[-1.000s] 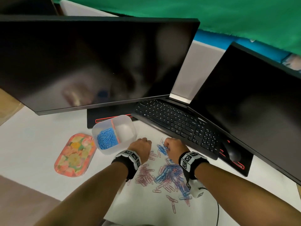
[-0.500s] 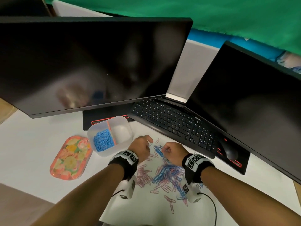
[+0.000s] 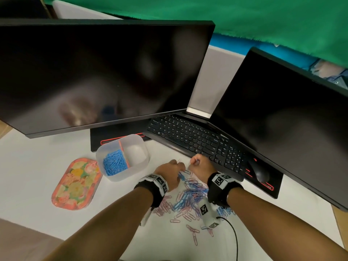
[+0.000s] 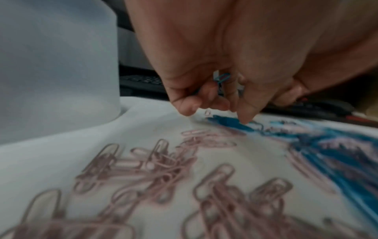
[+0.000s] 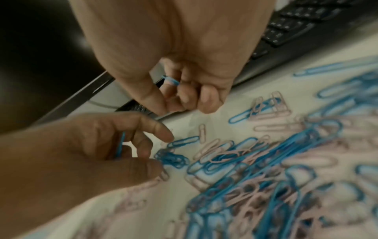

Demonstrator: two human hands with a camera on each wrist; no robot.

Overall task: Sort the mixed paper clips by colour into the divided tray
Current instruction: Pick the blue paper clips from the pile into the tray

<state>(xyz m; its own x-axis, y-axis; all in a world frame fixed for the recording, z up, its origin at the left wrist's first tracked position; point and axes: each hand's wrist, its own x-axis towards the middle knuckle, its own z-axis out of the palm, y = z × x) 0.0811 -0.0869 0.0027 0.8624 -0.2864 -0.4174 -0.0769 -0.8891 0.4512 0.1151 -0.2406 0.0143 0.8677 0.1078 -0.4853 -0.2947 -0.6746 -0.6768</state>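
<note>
Two hands: both work at the far edge of the clip pile [image 3: 190, 196], between the divided tray [image 3: 131, 174] and the keyboard [image 3: 197, 142].
Left hand [image 3: 169, 173]: fingers curled round blue clips [image 4: 222, 77], fingertips [image 4: 244, 118] touching more blue ones on the sheet.
Right hand [image 3: 200, 165]: curled, gripping a blue clip [image 5: 170, 79], raised just above the pile.
Pile: pink and blue clips mixed, just right of the tray.
Tray: blue clips [image 3: 114, 162] fill its left compartment.
Floral tin [image 3: 75, 183]: left of the tray.

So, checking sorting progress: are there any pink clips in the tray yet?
No, the tray holds only blue clips in its left compartment; the right one is bare.
</note>
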